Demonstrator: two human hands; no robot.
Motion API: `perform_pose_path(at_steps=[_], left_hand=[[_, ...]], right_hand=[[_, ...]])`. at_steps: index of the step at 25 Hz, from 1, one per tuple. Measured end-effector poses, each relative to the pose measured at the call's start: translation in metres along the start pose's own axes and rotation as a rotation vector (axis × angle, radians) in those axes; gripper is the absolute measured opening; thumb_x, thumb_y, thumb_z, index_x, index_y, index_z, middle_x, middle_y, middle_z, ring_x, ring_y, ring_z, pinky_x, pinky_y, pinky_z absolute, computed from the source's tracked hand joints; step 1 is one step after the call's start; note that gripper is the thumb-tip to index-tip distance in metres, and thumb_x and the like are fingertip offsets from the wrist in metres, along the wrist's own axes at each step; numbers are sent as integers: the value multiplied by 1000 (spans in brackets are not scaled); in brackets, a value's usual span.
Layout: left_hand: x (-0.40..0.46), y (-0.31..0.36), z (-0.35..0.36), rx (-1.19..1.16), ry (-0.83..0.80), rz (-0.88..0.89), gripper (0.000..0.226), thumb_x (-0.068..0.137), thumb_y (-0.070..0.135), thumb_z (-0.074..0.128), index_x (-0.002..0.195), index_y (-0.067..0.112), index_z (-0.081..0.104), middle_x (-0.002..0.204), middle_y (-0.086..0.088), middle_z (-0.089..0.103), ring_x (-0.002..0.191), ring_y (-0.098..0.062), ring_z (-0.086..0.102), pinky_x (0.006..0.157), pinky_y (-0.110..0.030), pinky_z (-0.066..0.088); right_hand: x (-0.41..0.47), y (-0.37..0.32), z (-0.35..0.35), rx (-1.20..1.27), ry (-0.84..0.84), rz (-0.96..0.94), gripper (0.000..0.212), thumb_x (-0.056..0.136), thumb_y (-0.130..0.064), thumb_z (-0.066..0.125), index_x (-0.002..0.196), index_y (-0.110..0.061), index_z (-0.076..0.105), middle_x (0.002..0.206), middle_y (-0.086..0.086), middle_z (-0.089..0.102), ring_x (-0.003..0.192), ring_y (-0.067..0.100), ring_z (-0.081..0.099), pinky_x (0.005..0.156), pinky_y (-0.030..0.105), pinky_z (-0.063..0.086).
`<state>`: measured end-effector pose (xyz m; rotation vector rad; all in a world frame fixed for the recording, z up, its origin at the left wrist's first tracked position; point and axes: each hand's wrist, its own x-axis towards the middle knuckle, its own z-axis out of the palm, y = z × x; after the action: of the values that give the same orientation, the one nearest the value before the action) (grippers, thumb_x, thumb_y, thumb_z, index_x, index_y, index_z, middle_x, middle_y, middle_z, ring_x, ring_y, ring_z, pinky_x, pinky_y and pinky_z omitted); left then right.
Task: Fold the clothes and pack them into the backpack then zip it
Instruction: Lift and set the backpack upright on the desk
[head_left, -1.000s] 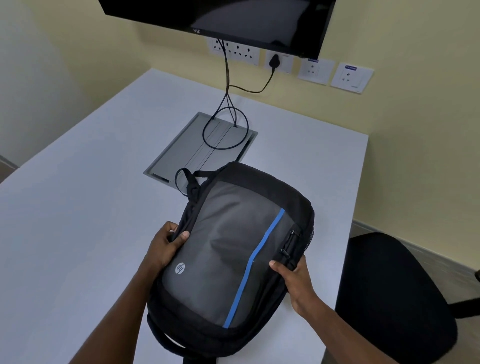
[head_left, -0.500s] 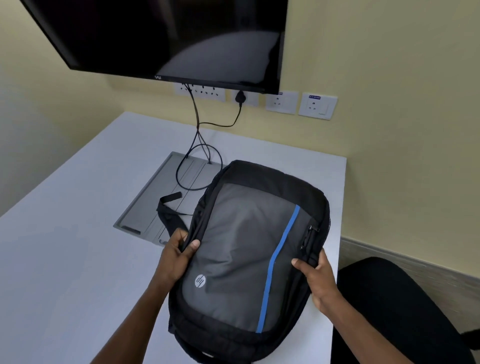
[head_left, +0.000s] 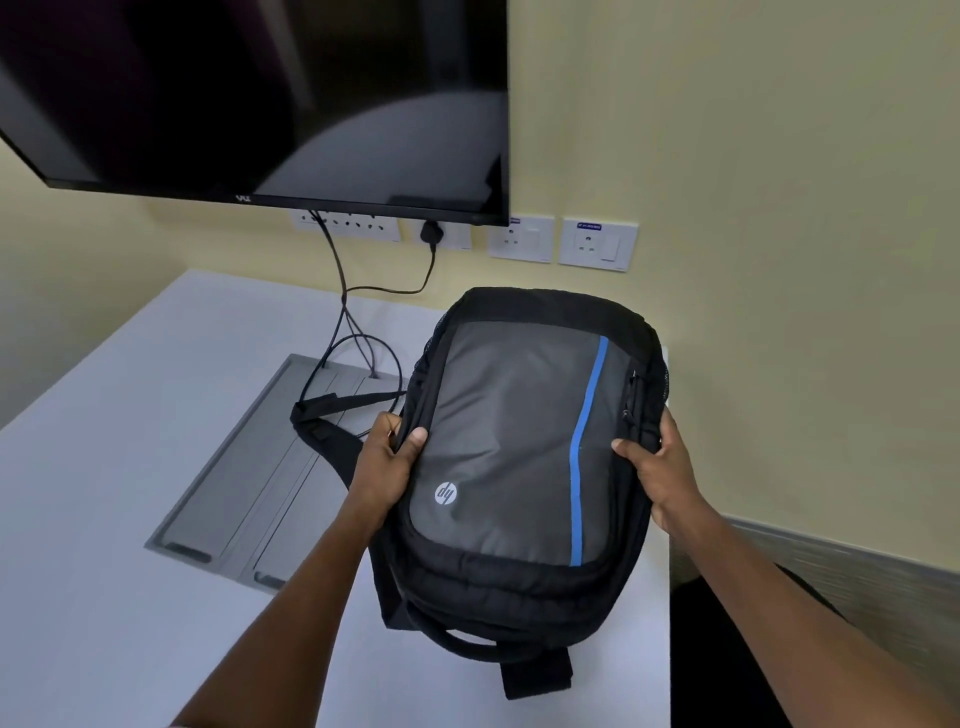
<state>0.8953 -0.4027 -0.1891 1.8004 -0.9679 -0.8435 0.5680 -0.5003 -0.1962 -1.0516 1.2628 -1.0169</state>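
Observation:
A black backpack (head_left: 514, 441) with a grey front panel, a blue stripe and a round white logo is held over the right end of the white table (head_left: 119, 467), front panel facing me. My left hand (head_left: 387, 462) grips its left side edge, thumb on the grey panel. My right hand (head_left: 657, 470) grips its right side beside the side zipper. A shoulder strap (head_left: 322, 426) trails off to the left over the table. No clothes are in view; the bag's main opening is not visible.
A grey cable hatch (head_left: 249, 488) is set into the table, with black cables (head_left: 345, 322) running up to wall sockets (head_left: 597, 244). A dark monitor (head_left: 260, 98) hangs on the yellow wall. A black chair (head_left: 727, 649) stands right of the table edge.
Both hands have lifted and turned the backpack more upright and carried it to the right. The view has tilted up, showing more of the monitor.

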Motion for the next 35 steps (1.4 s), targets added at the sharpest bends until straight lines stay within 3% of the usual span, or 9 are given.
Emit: perform_pose_path(at_steps=[4,6,13,18,22,26,29,35], left_hand=[[24,-8,27,-13,13,-36,20,96,35,60,90,20,48,89,-5,63,80,-19,60,70,-34,50],[32,-15,37,-12,12,-51,23,97,35,59,94,15,48,88,-4,62,80,-18,59,71,-35,52],[59,-26,43,61,9,-81,28,96,41,58,100,16,48,98,-5,64,91,-23,62,82,-42,51],[58,-23,46,208,15,-154,35,95,47,58,102,14,45,96,-8,63,97,-32,61,80,-40,45],[43,0,50,432,80,-33,55,91,60,52,126,18,43,125,-8,56,112,-32,57,88,-44,48],[29,6,63,560,-70,33,69,87,74,42,145,38,32,160,-6,23,140,-31,37,108,-56,39],[30,7,61,579,-153,-37,70,90,72,39,150,39,27,164,-8,9,147,-34,25,114,-55,32],[-19,39,54,626,-136,39,70,95,57,48,152,21,28,162,-16,16,145,-38,25,114,-53,32]], right_hand=[[36,11,-5,-55,5,0,64,88,1,66,138,-34,47,124,-9,65,110,14,65,95,38,55],[48,19,-6,-73,21,12,64,89,-2,65,139,-35,45,127,-8,63,113,15,63,98,40,53],[61,42,-6,-184,48,90,81,87,-22,73,151,-36,26,146,-8,49,127,17,53,109,44,45],[58,43,-6,-289,43,119,84,88,-34,71,154,-36,17,147,-8,48,128,21,51,111,47,42],[42,42,5,-370,110,49,88,85,-46,69,154,-31,17,146,-3,48,129,21,51,109,42,43],[25,41,9,-398,86,78,94,89,-41,69,158,-28,7,153,2,39,135,24,45,104,33,40],[19,36,7,-412,29,163,93,90,-41,66,158,-30,3,152,5,40,134,27,46,107,38,41],[-23,6,9,-540,62,166,86,88,-42,67,154,-16,20,145,15,44,128,34,49,106,46,45]])
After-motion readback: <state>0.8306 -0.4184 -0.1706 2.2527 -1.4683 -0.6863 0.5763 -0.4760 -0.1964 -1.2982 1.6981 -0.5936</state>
